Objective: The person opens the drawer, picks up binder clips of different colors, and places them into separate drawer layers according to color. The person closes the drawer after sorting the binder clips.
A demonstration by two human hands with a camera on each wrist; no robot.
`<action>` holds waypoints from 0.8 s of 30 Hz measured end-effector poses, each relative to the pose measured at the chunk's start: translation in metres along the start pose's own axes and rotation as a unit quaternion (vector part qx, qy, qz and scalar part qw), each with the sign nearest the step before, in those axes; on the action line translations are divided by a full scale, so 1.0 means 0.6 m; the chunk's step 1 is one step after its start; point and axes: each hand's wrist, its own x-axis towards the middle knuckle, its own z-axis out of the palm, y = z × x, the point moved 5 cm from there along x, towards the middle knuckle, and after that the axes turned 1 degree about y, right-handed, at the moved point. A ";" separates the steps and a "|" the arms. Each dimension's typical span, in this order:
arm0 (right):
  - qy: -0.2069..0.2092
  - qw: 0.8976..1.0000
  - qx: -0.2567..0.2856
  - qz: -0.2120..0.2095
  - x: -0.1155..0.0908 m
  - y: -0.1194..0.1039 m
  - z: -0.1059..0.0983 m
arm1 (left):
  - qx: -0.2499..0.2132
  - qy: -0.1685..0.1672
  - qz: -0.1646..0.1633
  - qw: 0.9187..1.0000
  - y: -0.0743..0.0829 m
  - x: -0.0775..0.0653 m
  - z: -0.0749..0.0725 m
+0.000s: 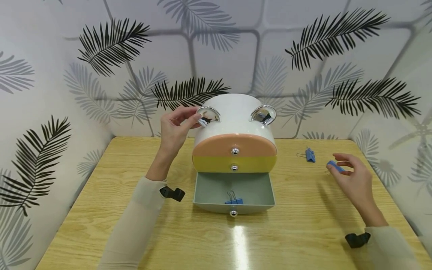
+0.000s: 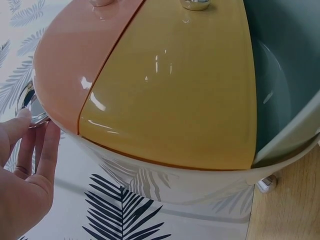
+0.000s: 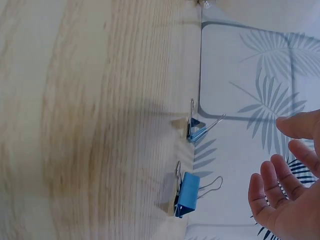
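A white storage box point(image 1: 233, 107) with two chrome ear-shaped rings and three coloured drawers stands on the table. My left hand point(image 1: 173, 131) pinches its left chrome ear point(image 1: 210, 116) between thumb and fingers; the left wrist view shows this grip too. The bottom green drawer point(image 1: 206, 185) is pulled out, with a blue binder clip point(image 1: 237, 201) lying inside at its front. My right hand point(image 1: 357, 182) hovers over a blue binder clip point(image 1: 334, 165), fingers spread and apart from it in the right wrist view. Another blue binder clip point(image 1: 310, 155) lies nearby, farther left.
The orange drawer point(image 1: 216, 146) and yellow drawer point(image 1: 216, 163) are closed, each with a round silver knob. The wooden table point(image 1: 297, 232) backs onto a leaf-patterned covering point(image 1: 222, 56). Black cameras sit on both wrists.
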 end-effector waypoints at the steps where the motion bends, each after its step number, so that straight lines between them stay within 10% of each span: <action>1: -0.001 1.000 -0.003 0.002 0.002 0.004 0.000 | 0.000 0.000 0.000 1.000 0.001 0.000 0.000; 24: -0.127 0.983 -0.058 0.119 0.027 0.117 0.014 | -0.004 -0.005 -0.004 1.000 0.001 0.000 0.000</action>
